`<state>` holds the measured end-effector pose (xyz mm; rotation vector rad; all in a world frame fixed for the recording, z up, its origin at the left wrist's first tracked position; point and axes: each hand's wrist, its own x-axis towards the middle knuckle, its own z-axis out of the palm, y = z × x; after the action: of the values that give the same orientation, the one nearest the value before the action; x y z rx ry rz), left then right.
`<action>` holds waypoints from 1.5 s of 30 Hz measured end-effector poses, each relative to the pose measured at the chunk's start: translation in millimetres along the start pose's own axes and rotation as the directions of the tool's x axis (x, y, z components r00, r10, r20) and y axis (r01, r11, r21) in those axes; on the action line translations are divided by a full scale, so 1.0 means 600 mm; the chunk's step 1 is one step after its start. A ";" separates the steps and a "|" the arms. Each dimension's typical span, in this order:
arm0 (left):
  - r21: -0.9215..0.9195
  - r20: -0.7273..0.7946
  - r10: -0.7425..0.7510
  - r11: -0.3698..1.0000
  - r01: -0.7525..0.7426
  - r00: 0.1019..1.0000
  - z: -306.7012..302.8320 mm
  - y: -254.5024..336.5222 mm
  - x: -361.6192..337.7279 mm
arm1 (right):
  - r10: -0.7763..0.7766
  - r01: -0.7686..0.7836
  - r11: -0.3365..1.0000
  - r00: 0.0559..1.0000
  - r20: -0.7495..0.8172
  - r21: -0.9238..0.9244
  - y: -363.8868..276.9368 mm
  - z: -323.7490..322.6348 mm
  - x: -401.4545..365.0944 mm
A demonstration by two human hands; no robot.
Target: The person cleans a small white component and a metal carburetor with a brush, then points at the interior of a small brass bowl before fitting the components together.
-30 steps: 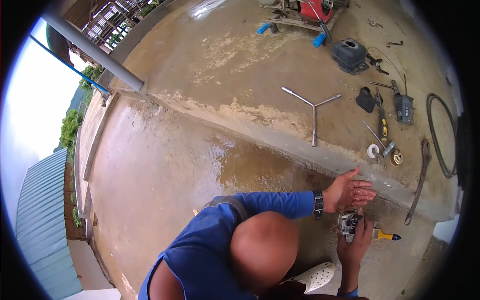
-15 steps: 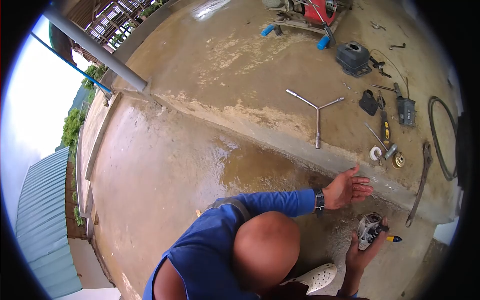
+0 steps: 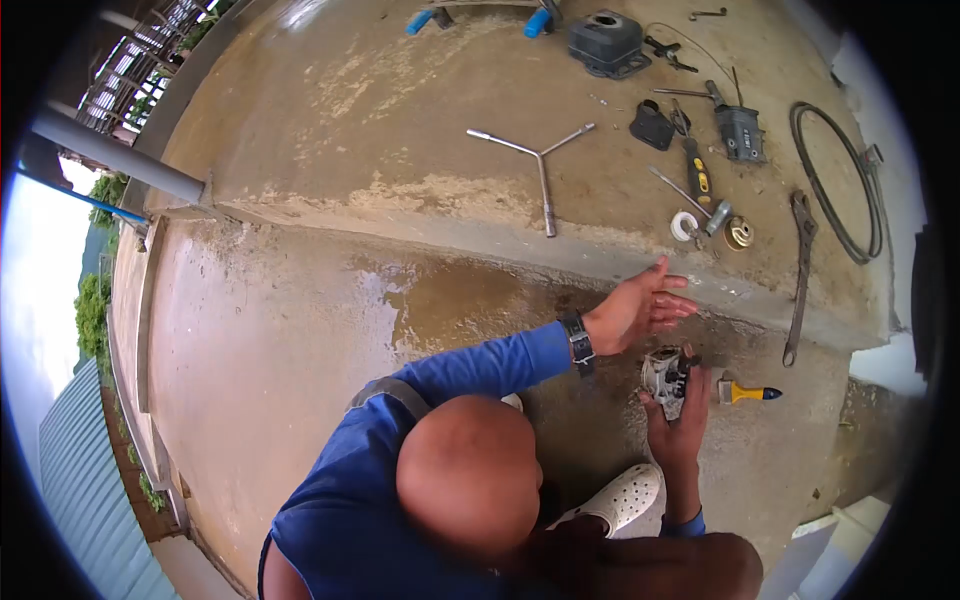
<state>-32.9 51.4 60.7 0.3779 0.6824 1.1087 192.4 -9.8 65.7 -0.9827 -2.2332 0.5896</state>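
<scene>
My left hand [image 3: 640,308], with a dark watch on its wrist, hangs in the air with its fingers apart and nothing in them. Below it, my right hand [image 3: 680,405] grips a silver metal engine part [image 3: 662,378] with black pieces on it, thumb on one side and fingers on the other. A brush [image 3: 745,393] with a yellow handle and dark tip shows just right of my right hand, its near end partly hidden.
On the raised ledge [image 3: 420,218] lie a Y-shaped wrench [image 3: 541,165], a black tank-like part [image 3: 606,42], a finned part [image 3: 740,133], a screwdriver [image 3: 697,172], a white ring [image 3: 684,226], a round brass-coloured part [image 3: 738,233], a long wrench [image 3: 800,275] and a looped hose [image 3: 835,180].
The view has shifted, so the ledge and tools sit further left and higher. More of the yellow-handled brush shows. My left hand stays spread and my right hand still holds the metal part.
</scene>
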 end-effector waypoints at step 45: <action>0.196 0.210 0.083 0.972 -0.126 0.974 0.046 -0.067 -0.063 | 0.633 -0.365 0.271 0.764 0.121 0.891 0.013 -0.068 0.022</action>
<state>3.0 2.1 69.1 0.7035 0.6057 1.0842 217.4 11.2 94.6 -1.0535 -0.9582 1.6135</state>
